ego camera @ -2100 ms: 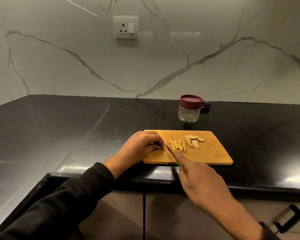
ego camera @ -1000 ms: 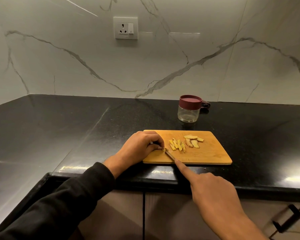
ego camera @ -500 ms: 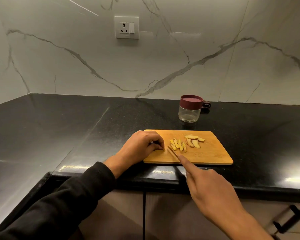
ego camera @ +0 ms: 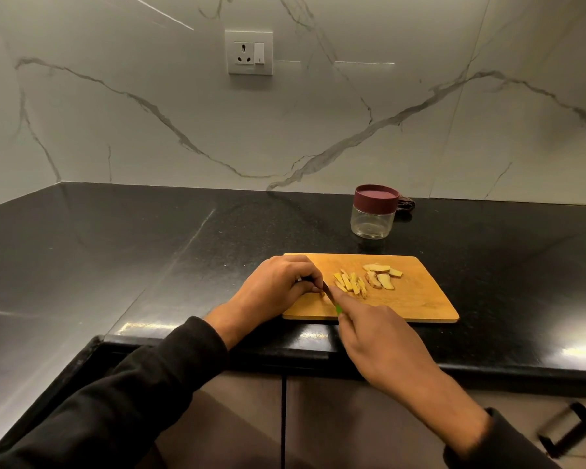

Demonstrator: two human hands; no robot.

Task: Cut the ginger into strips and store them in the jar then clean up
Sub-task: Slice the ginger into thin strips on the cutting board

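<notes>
A wooden cutting board [ego camera: 416, 299] lies at the counter's front edge. On it are several yellow ginger strips [ego camera: 349, 283] and, to their right, a few ginger slices [ego camera: 379, 277]. My left hand [ego camera: 278, 286] has curled fingers pressing down a small ginger piece at the board's left end; the piece is mostly hidden. My right hand [ego camera: 383, 340] grips a knife [ego camera: 332, 299] with a green handle, forefinger along the blade's back, blade right beside the left fingertips. A clear jar [ego camera: 372, 218] with a maroon lid stands closed behind the board.
The black stone counter [ego camera: 149, 252] runs left into a corner below a marble wall with a socket [ego camera: 249, 52]. A small dark object [ego camera: 406, 206] lies behind the jar. Cabinet doors and a black handle [ego camera: 569, 431] are below the counter edge.
My right hand has slid the knife forward along the board, back toward me, then forward again, next to the left fingertips. My left hand and the cut pieces have stayed put.
</notes>
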